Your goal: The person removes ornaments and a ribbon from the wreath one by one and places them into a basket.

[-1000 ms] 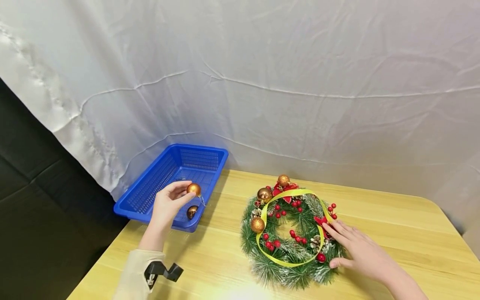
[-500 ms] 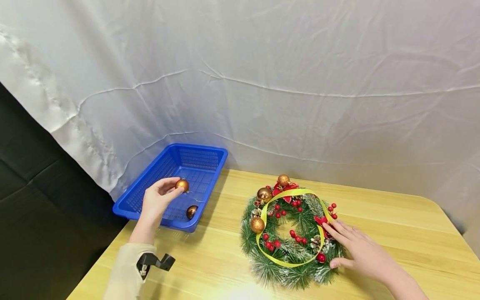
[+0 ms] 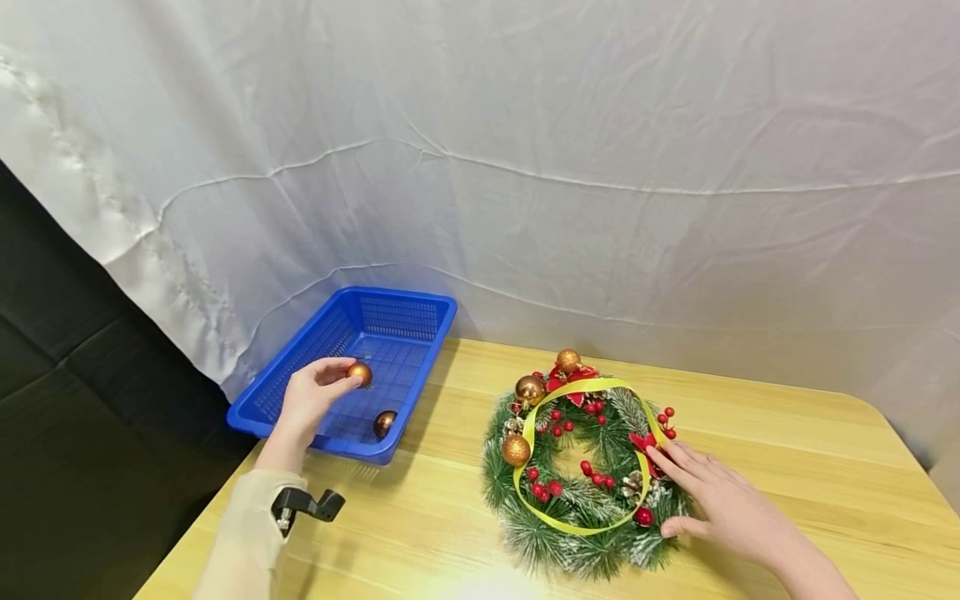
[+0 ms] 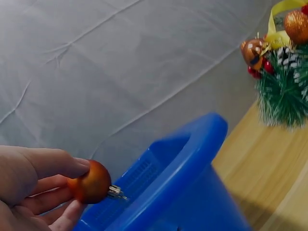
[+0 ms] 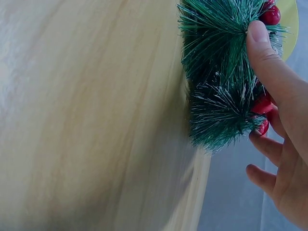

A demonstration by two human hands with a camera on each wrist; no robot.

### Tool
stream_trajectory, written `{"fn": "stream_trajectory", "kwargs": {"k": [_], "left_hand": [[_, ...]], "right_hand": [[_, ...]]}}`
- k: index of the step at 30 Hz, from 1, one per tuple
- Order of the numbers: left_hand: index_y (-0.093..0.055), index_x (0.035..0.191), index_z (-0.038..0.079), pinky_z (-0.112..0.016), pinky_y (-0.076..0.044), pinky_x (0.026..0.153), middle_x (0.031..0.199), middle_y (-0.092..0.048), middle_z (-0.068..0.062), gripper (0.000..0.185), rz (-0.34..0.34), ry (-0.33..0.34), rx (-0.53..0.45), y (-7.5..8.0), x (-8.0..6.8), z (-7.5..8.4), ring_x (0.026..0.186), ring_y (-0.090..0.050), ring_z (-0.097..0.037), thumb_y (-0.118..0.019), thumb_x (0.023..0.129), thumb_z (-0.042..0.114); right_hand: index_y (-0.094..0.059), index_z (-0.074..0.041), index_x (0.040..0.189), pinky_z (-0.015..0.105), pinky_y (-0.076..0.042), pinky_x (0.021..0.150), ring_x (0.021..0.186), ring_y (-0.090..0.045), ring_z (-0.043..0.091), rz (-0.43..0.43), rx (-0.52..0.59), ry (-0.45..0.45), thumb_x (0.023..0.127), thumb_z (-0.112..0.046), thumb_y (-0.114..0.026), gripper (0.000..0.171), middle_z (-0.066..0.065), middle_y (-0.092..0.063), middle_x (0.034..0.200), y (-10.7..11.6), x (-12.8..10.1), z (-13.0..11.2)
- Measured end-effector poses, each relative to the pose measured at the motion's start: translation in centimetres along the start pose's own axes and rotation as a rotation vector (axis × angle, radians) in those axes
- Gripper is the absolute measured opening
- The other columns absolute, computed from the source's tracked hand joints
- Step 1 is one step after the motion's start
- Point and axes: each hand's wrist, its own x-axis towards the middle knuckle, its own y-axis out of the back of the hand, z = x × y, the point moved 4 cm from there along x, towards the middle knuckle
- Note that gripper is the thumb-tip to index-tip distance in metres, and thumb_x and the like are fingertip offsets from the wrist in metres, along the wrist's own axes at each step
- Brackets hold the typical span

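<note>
My left hand [image 3: 311,396] pinches a small copper bauble [image 3: 359,372] by its fingertips over the blue plastic basket [image 3: 300,367]; in the left wrist view the bauble [image 4: 91,181] shows its metal cap above the basket rim [image 4: 183,159]. A second copper bauble [image 3: 385,423] lies inside the basket. My right hand [image 3: 720,500] rests flat with straight fingers on the right side of a green wreath [image 3: 585,467] with red berries, gold baubles and a yellow ribbon [image 3: 577,387]. In the right wrist view the thumb [image 5: 262,53] presses the wreath's needles [image 5: 216,72].
The wreath and basket sit on a light wooden table [image 3: 787,467]. A white cloth backdrop [image 3: 525,167] hangs behind it. Dark padding [image 3: 90,417] lies off the table's left edge. A black clamp [image 3: 303,504] is on my left sleeve.
My left hand has carried the bauble leftward and deeper over the basket. My right hand and the wreath have stayed put.
</note>
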Motion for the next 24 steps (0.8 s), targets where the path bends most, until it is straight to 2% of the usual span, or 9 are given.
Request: {"fn": "stream_trajectory", "kwargs": {"k": [5, 10, 14, 20, 24], "left_hand": [[-0.063, 0.117, -0.002, -0.033, -0.047, 0.086, 0.112, -0.066, -0.019, 0.040, -0.123, -0.040, 0.095, 0.1, 0.4, -0.3, 0.105, -0.060, -0.027, -0.075, 0.084, 0.019], [-0.062, 0.118, -0.005, -0.033, -0.051, 0.086, 0.114, -0.064, -0.021, 0.038, -0.215, -0.055, 0.130, 0.1, 0.9, -0.8, 0.109, -0.059, -0.033, -0.072, 0.086, 0.011], [-0.059, 0.120, -0.009, -0.036, -0.051, 0.088, 0.115, -0.063, -0.023, 0.041, -0.260, -0.054, 0.123, 0.4, 1.3, -1.3, 0.108, -0.059, -0.033, -0.072, 0.085, 0.008], [-0.058, 0.122, -0.008, -0.051, -0.044, 0.096, 0.117, -0.063, -0.022, 0.045, -0.346, -0.043, 0.144, 0.5, 1.3, -1.7, 0.109, -0.059, -0.035, -0.073, 0.085, 0.013], [-0.059, 0.122, -0.005, -0.051, -0.044, 0.096, 0.122, -0.060, -0.024, 0.046, -0.334, -0.034, 0.148, 0.6, 1.3, -1.6, 0.115, -0.054, -0.039, -0.074, 0.084, 0.015]], "right_hand": [[-0.030, -0.019, 0.151, 0.014, 0.012, 0.106, 0.126, -0.040, 0.047, -0.003, -0.008, 0.002, 0.076, -0.063, -0.061, 0.093, 0.017, -0.032, 0.150, 0.0, 0.0, 0.0], [-0.030, -0.019, 0.151, 0.014, 0.012, 0.106, 0.125, -0.040, 0.047, 0.001, -0.009, 0.007, 0.075, -0.062, -0.062, 0.093, 0.016, -0.031, 0.151, 0.0, 0.0, 0.1], [-0.030, -0.020, 0.151, 0.014, 0.012, 0.106, 0.126, -0.039, 0.047, 0.000, -0.006, 0.007, 0.075, -0.063, -0.061, 0.093, 0.015, -0.031, 0.151, 0.0, 0.0, 0.0], [-0.030, -0.020, 0.151, 0.014, 0.012, 0.106, 0.127, -0.039, 0.046, -0.008, -0.006, 0.000, 0.075, -0.064, -0.060, 0.092, 0.014, -0.030, 0.151, 0.1, 0.1, 0.0], [-0.031, -0.019, 0.151, 0.014, 0.012, 0.106, 0.127, -0.039, 0.046, -0.016, -0.003, -0.001, 0.075, -0.064, -0.060, 0.093, 0.015, -0.030, 0.151, 0.1, 0.1, 0.0]]}}
